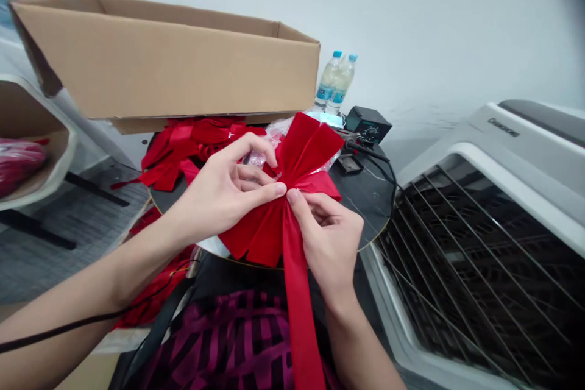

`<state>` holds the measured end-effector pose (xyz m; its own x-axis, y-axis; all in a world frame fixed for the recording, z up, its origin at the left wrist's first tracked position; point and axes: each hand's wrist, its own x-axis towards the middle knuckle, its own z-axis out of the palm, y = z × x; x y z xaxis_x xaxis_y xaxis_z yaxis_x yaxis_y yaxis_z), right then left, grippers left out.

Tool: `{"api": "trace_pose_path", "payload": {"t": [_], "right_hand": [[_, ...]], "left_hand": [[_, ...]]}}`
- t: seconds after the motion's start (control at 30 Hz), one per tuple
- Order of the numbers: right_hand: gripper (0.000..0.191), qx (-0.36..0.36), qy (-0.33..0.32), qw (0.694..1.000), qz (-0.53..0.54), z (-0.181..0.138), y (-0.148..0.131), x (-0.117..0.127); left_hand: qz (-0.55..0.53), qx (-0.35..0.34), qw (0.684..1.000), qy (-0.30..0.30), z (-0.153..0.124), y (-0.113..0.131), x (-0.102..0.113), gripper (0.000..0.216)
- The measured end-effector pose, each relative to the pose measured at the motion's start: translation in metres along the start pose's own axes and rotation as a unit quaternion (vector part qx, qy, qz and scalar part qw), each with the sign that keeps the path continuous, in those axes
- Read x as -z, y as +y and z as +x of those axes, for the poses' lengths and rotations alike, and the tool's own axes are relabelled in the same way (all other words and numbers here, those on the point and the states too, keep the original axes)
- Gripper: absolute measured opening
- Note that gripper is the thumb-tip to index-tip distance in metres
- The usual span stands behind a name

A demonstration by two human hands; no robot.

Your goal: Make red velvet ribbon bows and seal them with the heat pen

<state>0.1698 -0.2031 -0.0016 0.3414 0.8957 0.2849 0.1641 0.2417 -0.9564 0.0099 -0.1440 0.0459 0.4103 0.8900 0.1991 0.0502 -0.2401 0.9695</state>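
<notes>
A red velvet bow [301, 146] is held up over the round table, its loops fanned above and below a gathered middle. My left hand [237, 180] pinches the bow's middle from the left, thumb and fingers pressed together. From the right, my right hand [326, 228] grips the same spot, its thumb tip almost touching the left thumb. A long red ribbon tail [299, 311] hangs from the middle down over my lap. What lies behind the fingertips is hidden.
On the dark round table [365, 195] lie several red bows [196, 140] and a soldering iron station [368, 125]. A cardboard box [192, 61] and water bottles [336, 82] stand behind. At right is a large air cooler [479, 244]; a chair [41, 140] is at left.
</notes>
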Motion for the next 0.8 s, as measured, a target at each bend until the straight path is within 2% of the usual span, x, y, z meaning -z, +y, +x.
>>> {"api": "trace_pose_path", "payload": {"t": [0.13,0.23,0.3,0.37,0.47,0.53,0.63,0.73,0.8], "right_hand": [[0.018,-0.035,0.0,0.999,0.017,0.019,0.005,0.0],[0.017,-0.05,-0.003,0.999,0.018,0.032,0.008,0.0],[0.017,-0.063,-0.009,0.998,0.01,0.041,0.013,0.008],[0.025,-0.086,0.023,0.996,-0.002,0.055,0.025,0.027],[0.042,-0.134,0.11,0.985,0.01,0.088,0.056,0.067],[0.042,-0.181,0.088,0.979,0.038,0.12,0.081,0.091],[0.049,-0.17,0.104,0.979,0.048,0.168,0.113,0.108],[0.055,-0.124,0.131,0.983,0.04,0.202,0.132,0.108],[0.058,-0.089,0.14,0.986,0.017,0.213,0.139,0.105]], "left_hand": [[0.036,0.007,0.999,-0.035,0.018,-0.006,-0.001,0.008],[0.018,0.033,0.999,-0.039,0.037,-0.014,-0.003,0.008],[0.001,0.054,0.998,-0.043,0.051,-0.019,-0.003,0.01],[-0.005,0.079,0.996,-0.045,0.064,-0.023,-0.001,0.012],[-0.008,0.124,0.991,-0.041,0.083,-0.03,0.002,0.014],[-0.016,0.149,0.988,-0.039,0.094,-0.037,0.004,0.018],[-0.033,0.162,0.985,-0.039,0.105,-0.049,0.005,0.02],[-0.038,0.168,0.985,-0.028,0.11,-0.057,0.004,0.016],[-0.043,0.183,0.982,-0.013,0.111,-0.061,0.002,0.016]]}}
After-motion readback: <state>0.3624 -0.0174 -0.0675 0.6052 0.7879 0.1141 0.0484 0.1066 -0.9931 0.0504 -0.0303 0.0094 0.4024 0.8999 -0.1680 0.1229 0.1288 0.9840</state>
